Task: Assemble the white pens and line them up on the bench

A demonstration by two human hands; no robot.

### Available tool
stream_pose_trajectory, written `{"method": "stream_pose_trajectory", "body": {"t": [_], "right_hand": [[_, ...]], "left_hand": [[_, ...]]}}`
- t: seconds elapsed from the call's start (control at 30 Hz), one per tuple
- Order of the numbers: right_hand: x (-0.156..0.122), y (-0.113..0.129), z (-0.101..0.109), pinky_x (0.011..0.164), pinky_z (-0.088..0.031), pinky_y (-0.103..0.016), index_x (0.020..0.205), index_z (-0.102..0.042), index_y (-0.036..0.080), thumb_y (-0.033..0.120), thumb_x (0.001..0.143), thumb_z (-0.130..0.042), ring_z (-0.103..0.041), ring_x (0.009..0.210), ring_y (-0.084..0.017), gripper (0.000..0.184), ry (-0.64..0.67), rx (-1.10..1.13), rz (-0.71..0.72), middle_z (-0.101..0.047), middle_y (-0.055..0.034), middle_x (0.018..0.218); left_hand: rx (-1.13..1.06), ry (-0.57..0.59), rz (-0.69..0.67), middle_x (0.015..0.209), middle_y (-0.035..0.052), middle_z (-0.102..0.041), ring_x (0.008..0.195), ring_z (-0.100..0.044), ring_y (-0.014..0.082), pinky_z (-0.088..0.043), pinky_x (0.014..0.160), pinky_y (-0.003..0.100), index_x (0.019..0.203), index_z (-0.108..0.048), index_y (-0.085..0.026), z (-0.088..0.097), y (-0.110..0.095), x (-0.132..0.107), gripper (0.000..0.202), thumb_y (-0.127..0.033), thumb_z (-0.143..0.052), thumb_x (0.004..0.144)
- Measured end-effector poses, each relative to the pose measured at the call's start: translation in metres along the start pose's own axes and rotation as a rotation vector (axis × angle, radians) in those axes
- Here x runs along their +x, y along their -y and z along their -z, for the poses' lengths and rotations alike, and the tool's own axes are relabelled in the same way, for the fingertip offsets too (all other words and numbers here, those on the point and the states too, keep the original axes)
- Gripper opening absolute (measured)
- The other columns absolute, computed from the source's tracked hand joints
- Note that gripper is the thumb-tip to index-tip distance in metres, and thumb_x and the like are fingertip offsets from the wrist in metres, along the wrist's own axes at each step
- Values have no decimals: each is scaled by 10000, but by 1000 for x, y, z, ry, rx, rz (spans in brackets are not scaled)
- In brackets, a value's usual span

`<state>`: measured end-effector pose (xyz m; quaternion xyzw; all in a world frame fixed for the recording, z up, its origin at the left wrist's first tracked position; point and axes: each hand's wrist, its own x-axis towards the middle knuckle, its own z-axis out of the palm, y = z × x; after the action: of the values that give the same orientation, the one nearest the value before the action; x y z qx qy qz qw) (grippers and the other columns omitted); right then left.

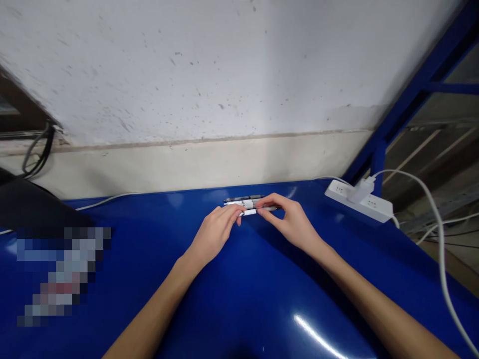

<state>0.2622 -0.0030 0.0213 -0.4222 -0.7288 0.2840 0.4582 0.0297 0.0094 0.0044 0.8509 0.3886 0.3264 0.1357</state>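
Observation:
Both my hands meet near the far edge of a glossy blue table (pixel 239 309). My left hand (pixel 215 232) pinches one end of a white pen (pixel 248 212) with fingers closed. My right hand (pixel 290 219) pinches the pen's other end, fingers curled. Just behind lie a few more pens (pixel 243 200), side by side on the table, white and grey. The held pen is level, just above or on the surface; I cannot tell which.
A white power strip (pixel 348 197) with a plugged charger (pixel 362 188) sits at the table's far right, white cables trailing right. A white wall rises behind. A blue metal frame (pixel 411 94) stands at right. A dark object (pixel 26 209) and a blurred patch occupy the left.

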Motion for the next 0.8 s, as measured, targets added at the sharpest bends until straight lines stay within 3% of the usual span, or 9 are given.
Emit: {"method": "stream_pose_trajectory", "body": {"t": [0.13, 0.33, 0.57, 0.8], "right_hand": [[2, -2, 3, 984, -569, -417, 1047, -706, 241, 297, 924, -709, -712, 1032, -227, 136, -21, 99, -6, -748, -51, 1093], [5, -6, 1, 954, -592, -405, 1063, -654, 229, 339, 904, -748, -734, 1001, -216, 215, -166, 290, -98, -755, -69, 1081], [5, -5, 3, 952, -553, -419, 1088, -657, 236, 385, 923, -734, -729, 1030, -240, 236, -226, 289, -129, -774, -78, 1093], [8, -8, 8, 833, -551, -390, 1102, -652, 232, 448, 903, -739, -704, 929, -230, 307, -321, 273, -175, -765, -75, 1052]], "left_hand": [[-107, 7, 109, 883, -11, -700, 759, -622, 150, -465, 793, 279, 1105, -674, -216, 1, -3, 1, 294, -247, -382, 1123], [-258, -4, 165, 872, 3, -704, 732, -625, 130, -464, 718, 239, 1028, -691, -193, -1, -7, 2, 339, -316, -391, 1125], [-316, -33, 222, 928, 8, -713, 754, -607, 139, -458, 719, 250, 1189, -677, -216, -1, -5, 3, 292, -369, -442, 1107], [-363, -59, 248, 928, 11, -706, 708, -568, 137, -454, 685, 254, 1203, -682, -223, 3, 0, 3, 296, -392, -467, 1092]]}}
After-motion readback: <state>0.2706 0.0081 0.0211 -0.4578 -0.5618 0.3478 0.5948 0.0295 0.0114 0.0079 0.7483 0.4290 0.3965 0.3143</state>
